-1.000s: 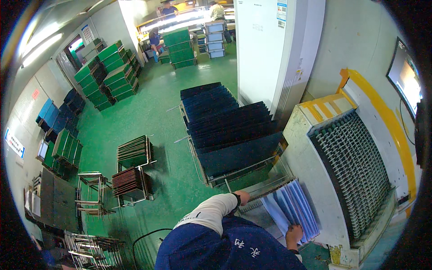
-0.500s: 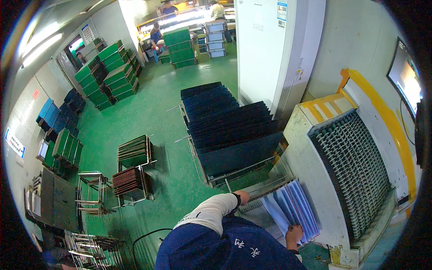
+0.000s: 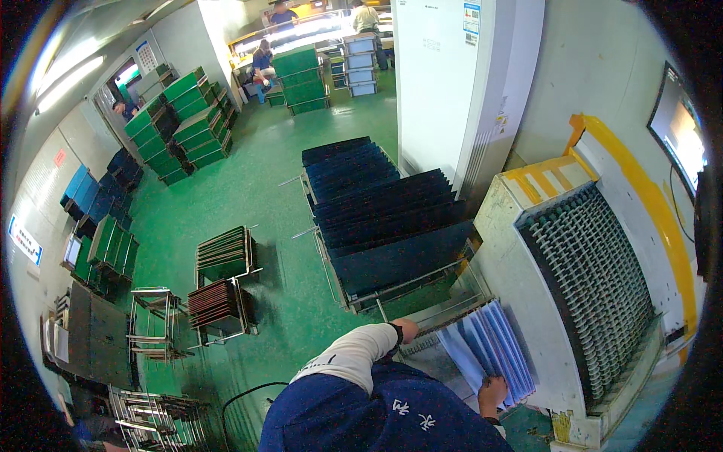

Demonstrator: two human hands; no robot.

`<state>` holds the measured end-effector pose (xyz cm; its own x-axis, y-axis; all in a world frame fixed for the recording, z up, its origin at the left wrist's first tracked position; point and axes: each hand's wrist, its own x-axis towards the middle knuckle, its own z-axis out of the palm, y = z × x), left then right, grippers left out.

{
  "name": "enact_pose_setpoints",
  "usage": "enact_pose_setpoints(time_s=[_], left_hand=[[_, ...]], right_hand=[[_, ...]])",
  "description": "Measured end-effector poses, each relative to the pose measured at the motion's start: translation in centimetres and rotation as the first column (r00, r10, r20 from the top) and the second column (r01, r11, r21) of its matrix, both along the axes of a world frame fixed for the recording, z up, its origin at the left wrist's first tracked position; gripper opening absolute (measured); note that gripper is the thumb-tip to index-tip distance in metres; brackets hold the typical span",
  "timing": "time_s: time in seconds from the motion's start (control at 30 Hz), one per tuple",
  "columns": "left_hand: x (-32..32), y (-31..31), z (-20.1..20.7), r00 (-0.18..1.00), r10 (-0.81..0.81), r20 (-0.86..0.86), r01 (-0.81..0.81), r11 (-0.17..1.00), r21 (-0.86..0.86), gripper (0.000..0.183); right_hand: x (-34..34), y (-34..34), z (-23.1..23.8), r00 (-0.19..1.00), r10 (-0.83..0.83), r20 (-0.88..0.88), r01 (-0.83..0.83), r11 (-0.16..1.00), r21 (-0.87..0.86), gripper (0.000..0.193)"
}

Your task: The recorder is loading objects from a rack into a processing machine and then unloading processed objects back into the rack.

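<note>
Several thin pale blue sheets [image 3: 482,348] stand side by side, leaning, in front of the grey machine at the right. My right hand [image 3: 493,393] is at their near edge, fingers bent around the edge of a sheet. My left hand [image 3: 407,330] reaches to the metal rack edge [image 3: 440,315] left of the sheets; its fingers are hidden and its grip cannot be made out. Just beyond it, a wire rack holds dark blue panels [image 3: 399,256] standing in a row.
A grey machine with rows of rollers [image 3: 595,279] rises at my right, below a screen [image 3: 676,132]. A tall white cabinet [image 3: 437,83] stands ahead. Small racks of brown-edged panels [image 3: 218,305] sit on the green floor at left. Green stacked crates [image 3: 301,79] and people are farther off.
At the far left doorway, a person has moved forward into clearer view beside the green crates. My hands and the pale blue sheets show no visible change.
</note>
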<state>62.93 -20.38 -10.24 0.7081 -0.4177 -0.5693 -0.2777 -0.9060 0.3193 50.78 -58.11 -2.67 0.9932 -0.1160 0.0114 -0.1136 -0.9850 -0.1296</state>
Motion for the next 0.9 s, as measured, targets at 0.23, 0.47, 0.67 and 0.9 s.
enact_pose_setpoints(time_s=[0.23, 0.47, 0.67, 0.9], left_hand=[[-0.5, -0.2, 3.3, 1.0, 0.013, -0.012, -0.012, 1.0, 0.019, 0.02], [-0.7, -0.6, 4.0, 0.999, 0.029, -0.019, -0.029, 1.0, 0.005, 0.021], [-1.0, -0.6, 4.7, 0.991, 0.132, 0.021, -0.132, 0.991, -0.036, 0.021], [-0.4, 0.0, 0.4, 0.999, 0.054, -0.006, -0.054, 0.999, 0.006, 0.02]], right_hand=[[-0.1, 0.0, 0.0, 1.0, -0.015, -0.006, 0.016, 0.999, 0.029, 0.018], [0.0, -0.6, -0.2, 0.999, 0.036, -0.041, -0.036, 0.999, -0.002, 0.019], [-0.2, -2.0, -3.9, 0.995, 0.049, 0.091, -0.047, 0.998, -0.029, 0.02], [0.5, -2.1, -3.3, 0.994, 0.073, -0.078, -0.078, 0.995, -0.063, 0.028]])
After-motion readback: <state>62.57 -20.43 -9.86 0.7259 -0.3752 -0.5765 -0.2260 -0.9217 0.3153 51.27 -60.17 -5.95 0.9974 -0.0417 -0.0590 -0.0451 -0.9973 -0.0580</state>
